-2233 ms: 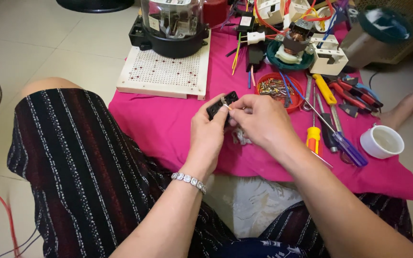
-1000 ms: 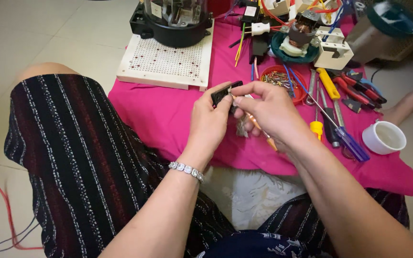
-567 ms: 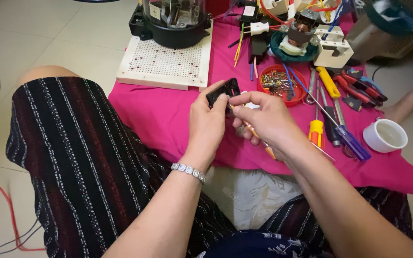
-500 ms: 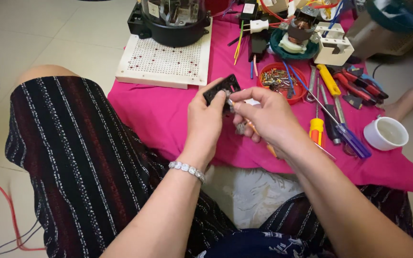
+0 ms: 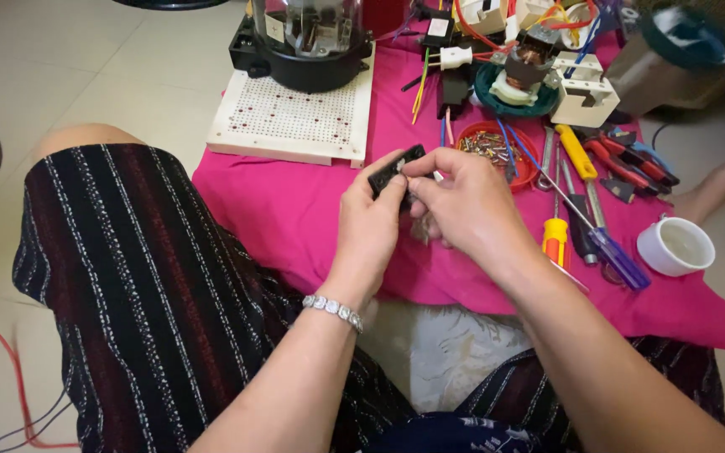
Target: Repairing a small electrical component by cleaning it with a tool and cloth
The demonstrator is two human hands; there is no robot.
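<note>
Two hands (image 5: 430, 210) gripping black part (image 5: 394, 170)

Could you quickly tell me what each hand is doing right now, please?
Left hand: closed, holding the small black part.
Right hand: fingertips pinched on the same black part's upper end; whether it also holds something else cannot be told.

Matt black plastic part (image 5: 396, 169), soft pink cloth (image 5: 287, 218) under it, glossy white ceramic cup (image 5: 675, 246), shiny metal bracelet (image 5: 332, 309).
</note>
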